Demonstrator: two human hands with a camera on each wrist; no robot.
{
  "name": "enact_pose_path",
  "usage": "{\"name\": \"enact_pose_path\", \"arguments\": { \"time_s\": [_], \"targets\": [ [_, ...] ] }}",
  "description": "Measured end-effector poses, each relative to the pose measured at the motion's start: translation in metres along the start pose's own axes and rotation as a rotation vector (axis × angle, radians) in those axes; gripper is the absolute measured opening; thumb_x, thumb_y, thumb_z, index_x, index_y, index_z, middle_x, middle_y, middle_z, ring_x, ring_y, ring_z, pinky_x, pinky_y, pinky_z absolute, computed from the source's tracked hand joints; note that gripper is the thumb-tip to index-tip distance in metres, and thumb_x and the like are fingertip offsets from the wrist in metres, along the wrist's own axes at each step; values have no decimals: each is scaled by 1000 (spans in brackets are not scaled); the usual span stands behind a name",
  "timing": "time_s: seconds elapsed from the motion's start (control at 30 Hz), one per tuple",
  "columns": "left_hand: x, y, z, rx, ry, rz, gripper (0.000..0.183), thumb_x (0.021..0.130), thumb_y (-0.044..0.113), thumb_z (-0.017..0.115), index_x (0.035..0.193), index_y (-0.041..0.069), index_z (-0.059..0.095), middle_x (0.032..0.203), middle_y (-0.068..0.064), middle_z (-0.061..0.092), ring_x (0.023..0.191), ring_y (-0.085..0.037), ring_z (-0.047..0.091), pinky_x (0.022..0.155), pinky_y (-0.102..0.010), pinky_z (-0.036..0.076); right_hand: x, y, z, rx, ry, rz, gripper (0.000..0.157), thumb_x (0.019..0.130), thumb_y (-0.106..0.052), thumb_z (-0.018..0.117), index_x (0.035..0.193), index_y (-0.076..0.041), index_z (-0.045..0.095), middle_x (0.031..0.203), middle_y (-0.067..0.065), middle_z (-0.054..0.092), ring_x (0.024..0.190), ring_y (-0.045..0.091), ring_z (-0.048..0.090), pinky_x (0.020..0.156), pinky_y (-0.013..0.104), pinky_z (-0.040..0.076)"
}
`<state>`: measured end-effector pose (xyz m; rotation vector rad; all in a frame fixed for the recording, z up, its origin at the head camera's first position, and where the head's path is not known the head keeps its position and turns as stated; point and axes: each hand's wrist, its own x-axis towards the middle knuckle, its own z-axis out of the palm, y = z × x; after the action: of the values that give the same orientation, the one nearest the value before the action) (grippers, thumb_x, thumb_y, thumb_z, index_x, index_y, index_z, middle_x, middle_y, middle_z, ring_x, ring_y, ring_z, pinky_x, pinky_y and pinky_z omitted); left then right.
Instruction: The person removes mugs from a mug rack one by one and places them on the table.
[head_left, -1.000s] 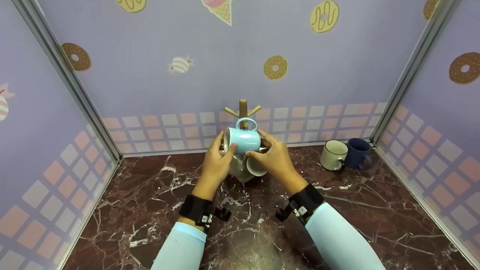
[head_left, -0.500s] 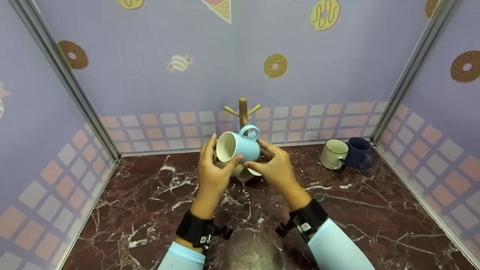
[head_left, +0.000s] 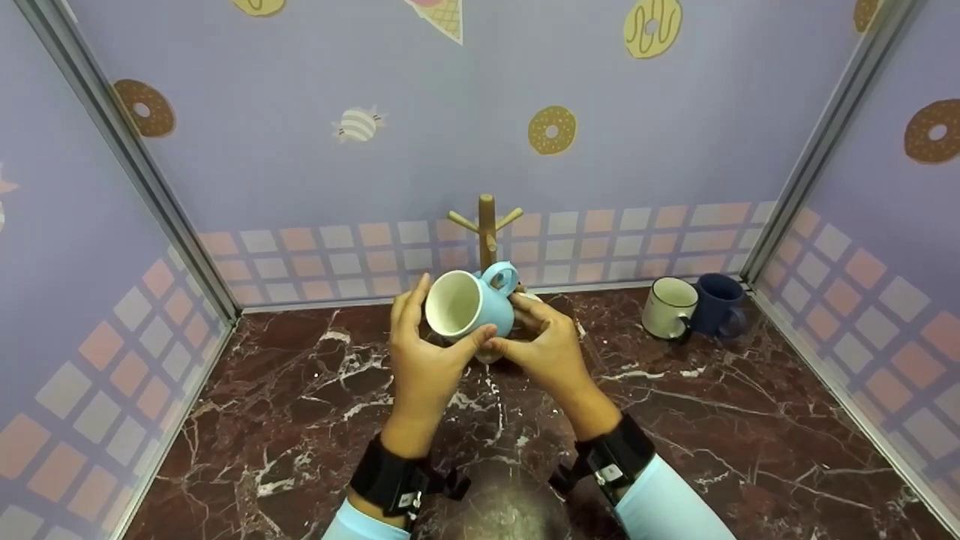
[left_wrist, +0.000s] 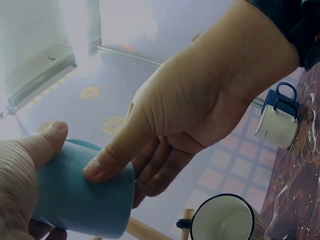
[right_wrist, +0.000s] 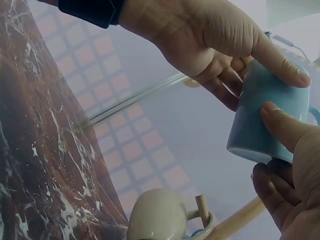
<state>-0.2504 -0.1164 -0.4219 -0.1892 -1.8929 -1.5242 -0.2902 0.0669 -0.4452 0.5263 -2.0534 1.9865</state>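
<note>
A light blue mug (head_left: pixel 496 309) is held between both hands in front of a wooden mug tree (head_left: pixel 487 225). Its pale mouth faces left and toward the head camera, and its handle points up and right. My left hand (head_left: pixel 426 367) grips it near the rim, thumb across the near side. At the base end, my right hand (head_left: pixel 549 349) grips it with thumb and fingers. Both thumbs lie on the blue wall in the left wrist view. A white mug with a dark rim (left_wrist: pixel 224 220) hangs by the tree there. The right wrist view shows a cream mug (right_wrist: pixel 157 215), its handle over a peg.
A cream mug with a dark rim (head_left: pixel 667 307) and a navy mug (head_left: pixel 716 304) stand together at the back right. Under everything lies a dark red marbled tabletop (head_left: pixel 300 420). Patterned lilac panels (head_left: pixel 337 172) enclose the back and sides.
The blue mug has come down and slightly toward me in both hands, away from the tree's upper pegs. Its mouth has swung round to show more of its inside.
</note>
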Motion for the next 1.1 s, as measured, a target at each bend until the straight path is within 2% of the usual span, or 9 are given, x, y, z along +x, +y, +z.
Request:
{"name": "enact_pose_path", "arguments": {
  "time_s": [0.17, 0.4, 0.5, 0.67, 0.73, 0.8, 0.93, 1.0, 1.1],
  "targets": [
    [-2, 5, -4, 41, 14, -4, 110, 69, 31, 112, 161, 0, 60, 147, -19, 65, 134, -35, 67, 123, -53, 57, -6, -2, 3, -6, -20, 27, 84, 82, -6, 102, 154, 11, 61, 133, 26, 80, 110, 33, 85, 94, 30, 71],
    [-3, 12, -12, 62, 32, 37, 109, 64, 30, 114, 157, -1, 64, 139, -18, 70, 128, -33, 69, 119, -51, 56, -10, -11, 1, -75, -75, 53, 82, 84, -11, 101, 154, 8, 62, 133, 23, 81, 118, 36, 83, 96, 31, 70],
    [-2, 12, -14, 52, 29, 46, 107, 64, 29, 115, 155, 1, 67, 135, -15, 71, 126, -30, 69, 117, -49, 57, -8, -13, -4, -87, -126, 63, 76, 87, -12, 100, 152, 6, 64, 134, 23, 81, 122, 38, 82, 95, 28, 70],
    [-1, 14, -17, 78, -8, 51, 108, 63, 30, 115, 156, 1, 67, 137, -12, 73, 128, -27, 70, 119, -47, 56, -3, -17, -17, -111, -186, 53, 67, 93, -18, 95, 149, 6, 67, 137, 27, 79, 120, 39, 83, 98, 31, 70],
    [0, 15, -19, 92, -34, 48, 109, 63, 31, 115, 156, 2, 66, 137, -11, 74, 128, -27, 70, 119, -47, 56, -1, -18, -24, -116, -166, 45, 59, 99, -19, 90, 147, 6, 68, 134, 27, 80, 113, 32, 85, 94, 30, 71],
    [0, 17, -19, 113, -66, 42, 109, 62, 33, 115, 155, 3, 67, 137, -10, 74, 127, -28, 71, 116, -49, 58, 1, -20, -31, -132, -120, 40, 47, 105, -19, 82, 144, 5, 71, 122, 24, 84, 96, 20, 85, 83, 26, 71],
    [1, 17, -18, 166, -140, 21, 108, 62, 36, 115, 155, 5, 69, 139, -11, 75, 125, -31, 73, 113, -52, 59, 3, -23, -40, -115, -39, 40, 30, 114, -15, 69, 134, 5, 77, 91, 10, 81, 63, 9, 66, 57, 21, 58],
    [2, 17, -18, 187, -169, 13, 109, 61, 37, 115, 154, 6, 69, 141, -12, 75, 127, -32, 73, 114, -53, 59, 4, -24, -43, -117, -18, 46, 27, 114, -15, 69, 129, 4, 80, 84, 1, 75, 59, 8, 60, 53, 20, 53],
    [3, 16, -17, 193, -199, 11, 109, 60, 37, 115, 154, 6, 70, 144, -12, 75, 130, -34, 73, 116, -56, 57, 5, -25, -45, -119, -34, 48, 25, 114, -16, 70, 125, 4, 81, 80, -3, 71, 59, 10, 57, 52, 20, 50]
  ]
}}
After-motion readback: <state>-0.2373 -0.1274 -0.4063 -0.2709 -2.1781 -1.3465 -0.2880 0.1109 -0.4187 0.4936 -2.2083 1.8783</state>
